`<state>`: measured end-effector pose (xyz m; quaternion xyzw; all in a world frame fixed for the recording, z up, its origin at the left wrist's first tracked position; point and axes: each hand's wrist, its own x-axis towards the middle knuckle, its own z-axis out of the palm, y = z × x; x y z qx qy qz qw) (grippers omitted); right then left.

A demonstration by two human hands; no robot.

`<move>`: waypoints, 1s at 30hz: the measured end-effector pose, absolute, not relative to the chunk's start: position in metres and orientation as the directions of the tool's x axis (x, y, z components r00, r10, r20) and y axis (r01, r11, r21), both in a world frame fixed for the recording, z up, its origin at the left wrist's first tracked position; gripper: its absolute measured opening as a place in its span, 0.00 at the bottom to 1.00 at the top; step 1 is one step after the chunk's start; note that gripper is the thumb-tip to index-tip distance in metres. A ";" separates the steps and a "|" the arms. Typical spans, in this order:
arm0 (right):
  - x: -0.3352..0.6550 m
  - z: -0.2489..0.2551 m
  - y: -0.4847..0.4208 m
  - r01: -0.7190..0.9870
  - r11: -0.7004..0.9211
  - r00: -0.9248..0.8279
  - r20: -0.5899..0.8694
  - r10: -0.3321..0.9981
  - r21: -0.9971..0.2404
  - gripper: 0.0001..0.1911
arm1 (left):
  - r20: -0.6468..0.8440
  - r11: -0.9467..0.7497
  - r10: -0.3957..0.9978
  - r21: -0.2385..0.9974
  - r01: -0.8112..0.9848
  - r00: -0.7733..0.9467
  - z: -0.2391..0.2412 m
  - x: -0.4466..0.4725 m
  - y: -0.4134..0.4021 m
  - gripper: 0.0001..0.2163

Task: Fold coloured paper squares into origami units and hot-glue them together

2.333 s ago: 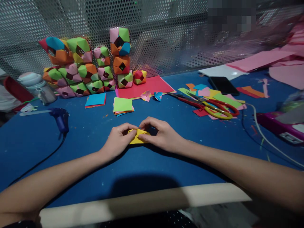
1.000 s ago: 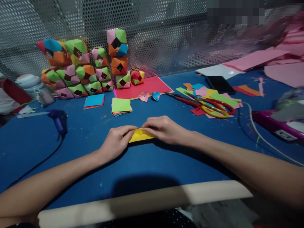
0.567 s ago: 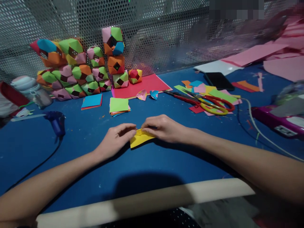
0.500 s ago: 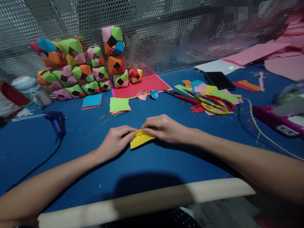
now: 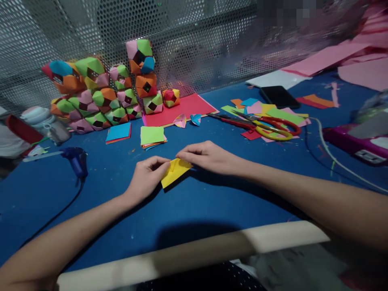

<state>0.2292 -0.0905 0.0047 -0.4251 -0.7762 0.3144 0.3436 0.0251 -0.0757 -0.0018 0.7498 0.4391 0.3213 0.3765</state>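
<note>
A yellow piece of folded paper is held between my two hands above the blue table. My left hand pinches its left end between thumb and fingers. At the upper right edge, my right hand closes thumb and fingertips on the paper. A small fold shows along its top, partly covered by the fingers. Beyond my hands lie a stack of square papers with green on top and another with blue on top.
Folded paper cubes stand stacked against the perforated metal panel. At left lies a blue glue gun with its cord. Yellow-handled scissors, paper scraps, a black phone and a purple power strip occupy the right side.
The yellow paper has tilted, its right end higher. My right hand has shifted slightly up and left along its edge, and the left hand has moved a little left. The camera view has turned slightly.
</note>
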 end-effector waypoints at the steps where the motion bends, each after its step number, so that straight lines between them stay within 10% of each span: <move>1: 0.229 0.005 -0.090 0.440 0.409 -0.381 0.246 0.891 -0.799 0.16 | 0.141 -0.308 0.910 0.861 0.405 0.391 -0.002 0.025 -0.075 0.10; 30: 0.215 -0.008 -0.098 0.412 0.511 -0.334 0.396 0.855 -0.754 0.08 | 0.068 -0.296 0.877 0.857 0.423 0.476 -0.003 0.029 -0.079 0.09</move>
